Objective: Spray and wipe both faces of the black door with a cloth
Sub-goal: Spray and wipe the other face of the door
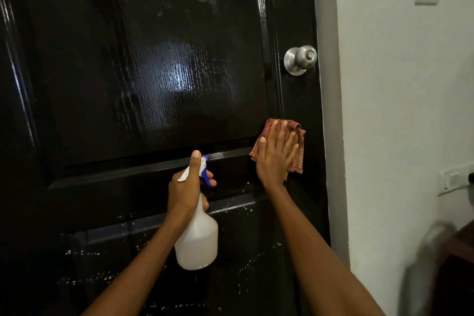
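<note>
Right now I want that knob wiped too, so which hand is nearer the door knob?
The right hand. It presses the cloth flat on the door, below the door knob. The left hand grips the spray bottle lower and further left.

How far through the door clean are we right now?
Done: the upper panel of the black door shows wet streaks. In hand: the right hand presses the cloth flat below the knob; the left hand grips the spray bottle. Left: droplets on the lower panel are unwiped; the other face is out of view.
</note>
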